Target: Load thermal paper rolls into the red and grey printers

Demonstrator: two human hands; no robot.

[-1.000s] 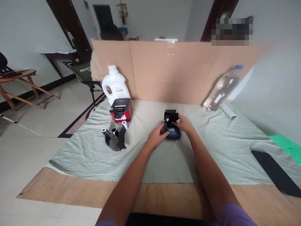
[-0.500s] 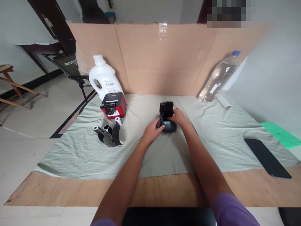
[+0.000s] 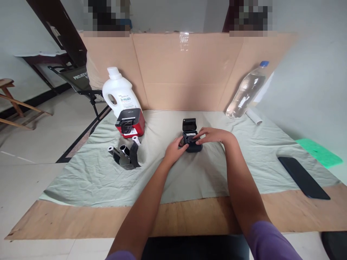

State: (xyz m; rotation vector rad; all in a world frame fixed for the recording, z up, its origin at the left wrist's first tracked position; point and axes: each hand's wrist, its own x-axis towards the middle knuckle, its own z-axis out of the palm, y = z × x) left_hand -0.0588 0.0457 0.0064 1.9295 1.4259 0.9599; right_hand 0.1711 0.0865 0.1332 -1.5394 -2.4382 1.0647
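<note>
A small black device (image 3: 194,147) stands on the green cloth (image 3: 162,180) at the middle, its lid (image 3: 189,124) raised at the back. My left hand (image 3: 175,148) holds the left side of the device, thumb at its front and fingers at its side. Over the right part of the opening reaches my right hand (image 3: 208,135), with its fingers apart and the fingertips at the inside of the device. Whether a small thing lies under those fingertips is hidden. A light strip shows inside, below the lid.
To the left are a red and black printer (image 3: 138,124), a white jug (image 3: 119,90) and several black-and-white rolls (image 3: 124,155). A water bottle (image 3: 245,92), a white tube (image 3: 254,116), a black phone (image 3: 303,177) and a green sheet (image 3: 320,151) lie right. Cardboard (image 3: 187,76) stands behind.
The black roll that my right hand held above the device no longer shows there. My right hand has opened and turned over the opening, and the raised lid is now visible.
</note>
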